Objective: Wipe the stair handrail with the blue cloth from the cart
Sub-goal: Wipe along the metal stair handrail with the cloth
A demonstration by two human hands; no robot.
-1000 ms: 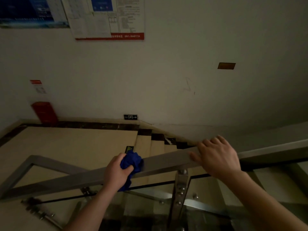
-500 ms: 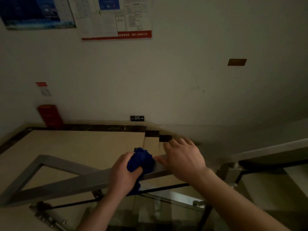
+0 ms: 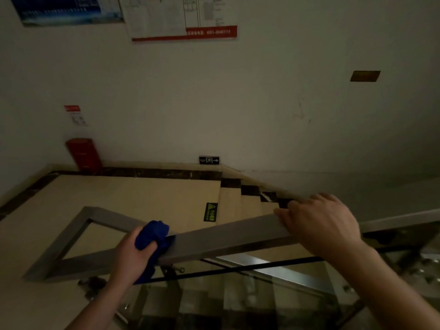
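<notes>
A flat grey metal handrail (image 3: 221, 236) slants across the lower part of the view and turns a corner at the left. My left hand (image 3: 132, 254) grips a bunched blue cloth (image 3: 153, 234) and holds it against the rail near its middle. Part of the cloth hangs down below the rail. Further right, my right hand (image 3: 321, 225) lies on top of the rail with the fingers spread over its far edge.
Glass panels with metal brackets (image 3: 262, 294) stand under the rail. Beyond it lie a beige tiled landing (image 3: 133, 196) and steps (image 3: 240, 201) going down. A red box (image 3: 83, 154) stands by the white wall, with posters (image 3: 183, 17) above.
My left hand has slid the cloth leftward along the rail. My right hand came close to the cloth half a second ago and now rests well to the right of it.
</notes>
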